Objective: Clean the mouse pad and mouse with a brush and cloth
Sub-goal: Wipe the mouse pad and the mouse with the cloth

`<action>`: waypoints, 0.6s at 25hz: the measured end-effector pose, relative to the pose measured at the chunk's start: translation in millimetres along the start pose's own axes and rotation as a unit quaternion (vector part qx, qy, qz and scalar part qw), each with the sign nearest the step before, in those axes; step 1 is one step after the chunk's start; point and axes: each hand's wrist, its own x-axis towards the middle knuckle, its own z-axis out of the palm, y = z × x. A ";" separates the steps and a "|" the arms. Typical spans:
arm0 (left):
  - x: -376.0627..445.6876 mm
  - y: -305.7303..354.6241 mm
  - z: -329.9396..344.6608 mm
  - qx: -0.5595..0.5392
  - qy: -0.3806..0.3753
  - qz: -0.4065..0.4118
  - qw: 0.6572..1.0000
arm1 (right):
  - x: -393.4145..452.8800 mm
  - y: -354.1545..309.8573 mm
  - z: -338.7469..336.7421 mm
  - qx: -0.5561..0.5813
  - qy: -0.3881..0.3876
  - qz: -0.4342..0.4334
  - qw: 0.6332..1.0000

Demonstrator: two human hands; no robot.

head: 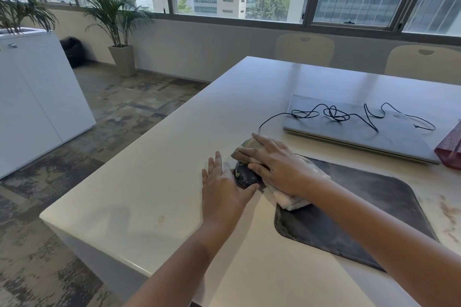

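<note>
the dark mouse [245, 175] sat at the far left corner of the dark mouse pad [369, 209] on the white table [154, 194]. the left hand [224, 190] lay against its left side, fingers straight, thumb touching it. the right hand [277, 166] pressed a folded cloth [289, 200] onto the mouse, fingers extended. the mouse cable [334, 113] lay looped across a closed laptop [361, 137] farther right.

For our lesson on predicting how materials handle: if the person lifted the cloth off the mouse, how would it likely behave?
The cloth would probably be floppy: it drapes over the mouse and sags onto the mouse pad. It looks thick and folded, so likely light but bulky. It seems unlikely to slip, since the right hand presses it flat.
</note>
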 end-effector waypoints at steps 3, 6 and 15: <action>0.7 0.4 1.0 0.003 0.000 -0.001 1.000 | -1.9 -0.8 6.5 0.004 0.032 -0.004 0.999; 1.5 0.7 2.2 0.006 0.004 -0.004 1.000 | -4.3 -2.5 7.9 -0.018 0.046 -0.007 0.999; 1.5 -0.5 3.4 0.010 0.018 0.002 1.000 | 1.2 -0.8 -4.8 -0.017 0.072 -0.094 0.993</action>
